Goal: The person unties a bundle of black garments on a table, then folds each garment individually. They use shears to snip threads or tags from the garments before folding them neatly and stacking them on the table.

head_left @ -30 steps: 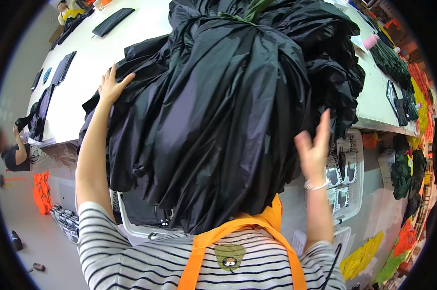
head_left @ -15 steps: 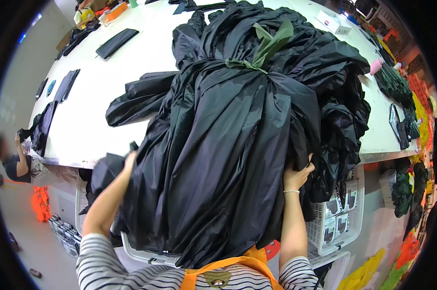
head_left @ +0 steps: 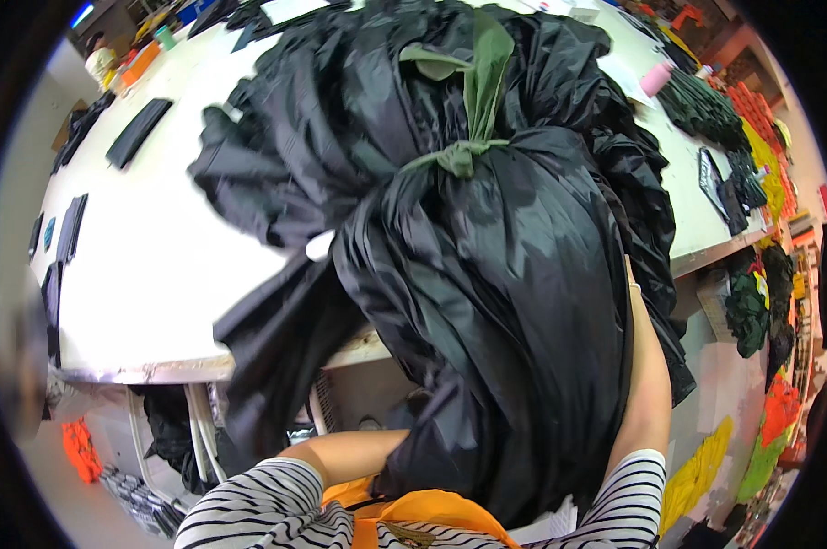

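A big bundle of shiny black fabric (head_left: 487,274), tied near its top with an olive-green strip (head_left: 464,156), fills the middle of the view and rests partly on the white table (head_left: 157,274). My left forearm (head_left: 340,453) reaches under the bundle's lower end, with the hand hidden by the cloth. My right forearm (head_left: 647,384) runs up the bundle's right side, and its hand is buried in the folds. A loose black flap (head_left: 276,357) hangs over the table's front edge.
Flat black pieces (head_left: 137,131) lie on the table's left part. A pink cup (head_left: 656,78) and a dark green fabric pile (head_left: 706,105) sit at the far right. Orange, yellow and green cloth (head_left: 766,430) lies on the floor at the right. An orange item (head_left: 80,448) lies lower left.
The bundle has moved up and away onto the table, so its green tie shows. Both hands, visible on its sides before, are now hidden in the cloth.
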